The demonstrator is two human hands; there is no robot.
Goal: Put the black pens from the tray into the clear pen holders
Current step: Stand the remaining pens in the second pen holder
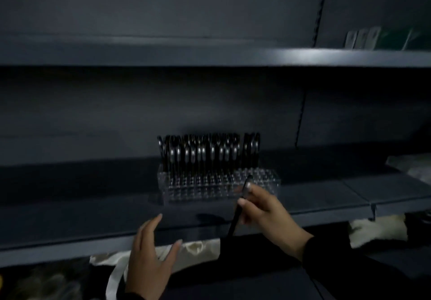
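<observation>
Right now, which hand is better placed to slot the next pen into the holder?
Right. The right hand already holds a pen at the clear holder, by its bare right end. The left hand is open, lower, holding nothing.

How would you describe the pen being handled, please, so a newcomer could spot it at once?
On the dark middle shelf stands a clear pen holder packed with upright black pens. At its right front corner, the right hand pinches one black pen. Unlike the others, it is slanted and outside the holder.
</observation>
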